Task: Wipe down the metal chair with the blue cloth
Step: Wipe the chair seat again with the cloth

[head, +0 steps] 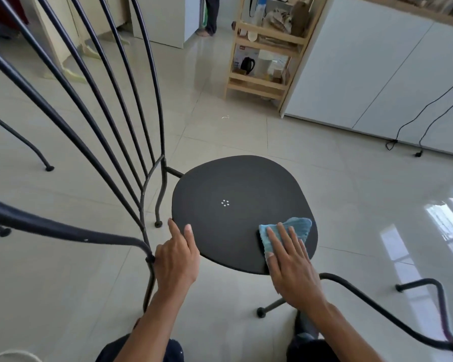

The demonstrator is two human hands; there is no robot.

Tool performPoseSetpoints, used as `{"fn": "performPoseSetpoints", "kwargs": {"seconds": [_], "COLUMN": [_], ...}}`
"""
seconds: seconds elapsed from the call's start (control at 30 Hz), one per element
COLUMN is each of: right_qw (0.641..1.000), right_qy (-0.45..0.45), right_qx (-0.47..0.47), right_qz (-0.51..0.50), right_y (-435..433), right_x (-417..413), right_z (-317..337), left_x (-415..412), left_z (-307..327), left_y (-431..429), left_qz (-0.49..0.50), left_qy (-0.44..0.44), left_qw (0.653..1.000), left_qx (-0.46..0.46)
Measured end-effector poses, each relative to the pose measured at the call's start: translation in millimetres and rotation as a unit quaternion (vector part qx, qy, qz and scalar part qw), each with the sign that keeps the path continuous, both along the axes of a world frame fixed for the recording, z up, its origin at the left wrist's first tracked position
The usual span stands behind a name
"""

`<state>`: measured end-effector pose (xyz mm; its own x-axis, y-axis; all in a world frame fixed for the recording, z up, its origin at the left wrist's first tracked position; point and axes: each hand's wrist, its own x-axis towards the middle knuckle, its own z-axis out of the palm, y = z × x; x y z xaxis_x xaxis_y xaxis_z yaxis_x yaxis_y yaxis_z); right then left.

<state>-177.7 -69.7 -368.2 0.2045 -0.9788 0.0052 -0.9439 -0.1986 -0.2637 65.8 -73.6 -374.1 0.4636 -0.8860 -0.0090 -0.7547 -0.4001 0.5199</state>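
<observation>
Glossy pale floor tiles [246, 131] lie under the metal chair [236, 189], which stands just before the person; a hard push could skate its feet sideways. The right hand [290, 259] lies flat, fingers straight, pressing the blue cloth [298, 226] onto the near right rim of the seat [215, 178], where an outward stroke could drag it off. The left hand [177, 254] seems to clasp the near left rim, its lower fingers hidden. The chair has thin dark rods and a matt black seat.
</observation>
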Motion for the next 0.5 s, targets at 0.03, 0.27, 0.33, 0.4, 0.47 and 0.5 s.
{"fn": "performPoseSetpoints", "kwargs": {"seconds": [0.03, 0.27, 0.33, 0.4, 0.47, 0.5], "right_qw": [1.0, 0.996, 0.999, 0.991, 0.991, 0.994], "right_qy": [0.003, -0.017, -0.002, 0.011, 0.021, 0.033], "right_qx": [0.002, 0.016, 0.008, 0.016, 0.013, -0.002], "right_qz": [0.002, -0.09, 0.033, 0.13, 0.13, 0.103], "right_y": [-12, -104, -78, -43, -30, -34], "right_x": [-5, 59, 80, 73, 40, 22], "right_z": [-1, -2, 1, 6, 3, 1], "left_x": [1, -3, -3, -5, -5, -5], "left_z": [1, 3, 6, 11, 15, 15], "left_y": [0, -2, -3, -5, -7, -9], "left_qz": [0.003, 0.023, 0.033, 0.043, 0.059, 0.069], "left_qy": [0.004, 0.02, 0.03, 0.044, 0.07, 0.086], "left_qw": [1.0, 1.0, 0.999, 0.998, 0.996, 0.993], "left_qx": [0.002, 0.005, 0.001, -0.008, -0.018, -0.026]}}
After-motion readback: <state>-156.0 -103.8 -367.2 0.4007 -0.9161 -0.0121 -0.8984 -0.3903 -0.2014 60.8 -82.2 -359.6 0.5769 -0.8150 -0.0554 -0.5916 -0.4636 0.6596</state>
